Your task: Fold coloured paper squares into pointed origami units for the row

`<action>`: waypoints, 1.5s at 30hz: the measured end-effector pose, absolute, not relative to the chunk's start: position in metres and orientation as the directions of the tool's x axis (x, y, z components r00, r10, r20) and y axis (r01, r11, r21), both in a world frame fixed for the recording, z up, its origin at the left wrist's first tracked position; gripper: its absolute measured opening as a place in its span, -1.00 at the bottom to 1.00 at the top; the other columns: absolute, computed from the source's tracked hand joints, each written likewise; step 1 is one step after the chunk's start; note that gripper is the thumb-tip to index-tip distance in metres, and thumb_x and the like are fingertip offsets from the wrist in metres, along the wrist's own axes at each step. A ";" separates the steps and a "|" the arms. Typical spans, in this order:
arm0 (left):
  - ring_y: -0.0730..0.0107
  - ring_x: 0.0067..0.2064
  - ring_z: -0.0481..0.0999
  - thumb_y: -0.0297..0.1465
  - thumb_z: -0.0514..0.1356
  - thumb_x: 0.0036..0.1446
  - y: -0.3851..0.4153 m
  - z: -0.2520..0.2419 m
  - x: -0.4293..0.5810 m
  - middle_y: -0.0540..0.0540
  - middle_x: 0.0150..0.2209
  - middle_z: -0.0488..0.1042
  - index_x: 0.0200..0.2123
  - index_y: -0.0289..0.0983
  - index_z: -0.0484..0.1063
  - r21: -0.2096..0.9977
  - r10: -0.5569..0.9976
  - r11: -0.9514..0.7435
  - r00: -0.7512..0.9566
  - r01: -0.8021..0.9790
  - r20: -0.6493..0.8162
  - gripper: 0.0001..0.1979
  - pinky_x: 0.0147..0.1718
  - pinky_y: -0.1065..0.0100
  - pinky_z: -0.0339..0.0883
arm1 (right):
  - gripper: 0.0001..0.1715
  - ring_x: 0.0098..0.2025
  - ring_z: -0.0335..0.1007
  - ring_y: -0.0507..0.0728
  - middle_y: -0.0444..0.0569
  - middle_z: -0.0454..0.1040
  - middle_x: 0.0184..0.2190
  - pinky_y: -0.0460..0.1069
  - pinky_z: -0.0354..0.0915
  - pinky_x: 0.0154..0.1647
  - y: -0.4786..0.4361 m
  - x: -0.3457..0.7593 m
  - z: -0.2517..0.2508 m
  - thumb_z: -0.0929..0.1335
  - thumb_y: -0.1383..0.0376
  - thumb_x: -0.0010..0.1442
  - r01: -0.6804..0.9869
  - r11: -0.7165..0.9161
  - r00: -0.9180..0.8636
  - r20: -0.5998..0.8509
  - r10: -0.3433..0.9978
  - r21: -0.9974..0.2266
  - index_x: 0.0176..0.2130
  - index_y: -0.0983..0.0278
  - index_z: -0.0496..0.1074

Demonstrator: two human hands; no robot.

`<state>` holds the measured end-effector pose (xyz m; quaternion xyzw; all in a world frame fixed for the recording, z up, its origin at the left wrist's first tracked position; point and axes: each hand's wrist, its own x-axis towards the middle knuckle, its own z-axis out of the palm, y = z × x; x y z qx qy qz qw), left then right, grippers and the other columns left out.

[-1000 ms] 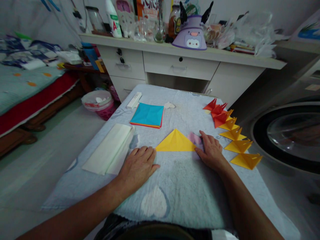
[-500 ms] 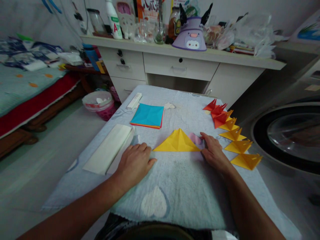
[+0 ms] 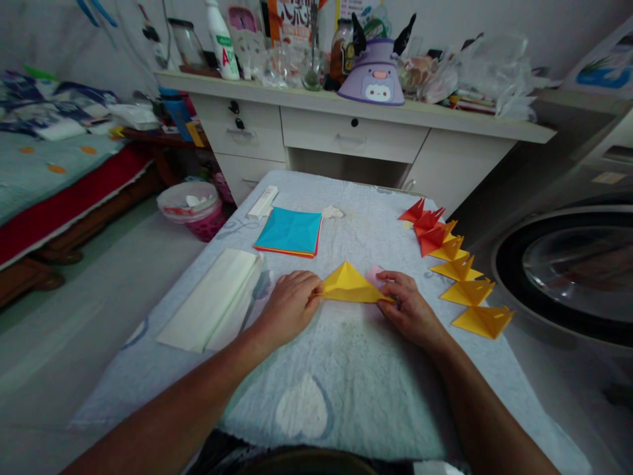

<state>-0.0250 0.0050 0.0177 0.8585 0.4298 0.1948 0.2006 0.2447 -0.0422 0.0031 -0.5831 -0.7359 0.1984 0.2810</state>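
Observation:
A yellow origami paper [image 3: 347, 284], folded into a wide triangle with its peak pointing away from me, is between my hands over the cloth. My left hand [image 3: 297, 300] pinches its left corner between thumb and fingers. At the opposite corner, my right hand [image 3: 403, 307] grips the paper the same way. The lower edge looks slightly bent up. To the right stands a row of folded paper pieces, yellow ones [image 3: 469, 290] nearer and red ones [image 3: 428, 227] farther off. A stack of square paper with a blue sheet [image 3: 289, 229] on top lies at the back left.
A folded white paper or cloth [image 3: 212, 297] lies left of my left hand, and a small white box [image 3: 263, 202] sits behind. Beyond the table [image 3: 306, 422] is a white desk [image 3: 356, 135]. A washing machine [image 3: 583, 244] stands right, a pink bin [image 3: 202, 224] left.
My left hand has moved right and closed on the left corner of the yellow paper. My right hand has closed on the right corner. The paper's ends are now lifted and bent.

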 end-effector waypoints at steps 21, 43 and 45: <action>0.34 -0.30 0.53 -0.26 0.27 0.06 0.017 0.030 -0.010 -0.05 -0.28 0.53 -0.21 -0.27 0.33 0.988 0.928 0.083 0.371 -0.127 -0.031 -0.72 -0.29 0.36 0.37 | -0.67 -0.49 0.43 0.06 -0.12 0.53 -0.43 -0.05 0.37 -0.48 -0.044 0.242 0.012 0.49 0.12 0.01 -0.194 0.042 0.173 0.008 0.985 -0.980 -0.27 0.18 0.38; 0.36 -0.31 0.52 -0.38 0.22 0.04 0.026 -0.015 -0.005 -0.02 -0.29 0.53 -0.18 -0.23 0.38 0.979 0.965 -0.114 0.252 0.171 0.068 -0.77 -0.37 0.43 0.34 | -0.45 0.01 0.29 0.27 0.14 0.35 0.00 0.17 0.29 -0.05 -0.039 0.251 0.000 0.34 0.16 0.13 0.782 0.106 0.173 0.378 0.909 -0.614 0.10 0.24 0.27; 0.38 -0.34 0.51 -0.38 0.22 0.04 0.026 -0.015 -0.004 -0.02 -0.30 0.53 -0.14 -0.22 0.38 0.978 0.966 -0.112 0.248 0.174 0.067 -0.73 -0.39 0.43 0.33 | -0.55 0.04 0.26 0.28 0.12 0.34 -0.01 0.19 0.26 0.01 -0.040 0.250 0.003 0.32 0.19 0.16 0.809 0.139 0.127 0.399 0.908 -0.572 0.05 0.22 0.31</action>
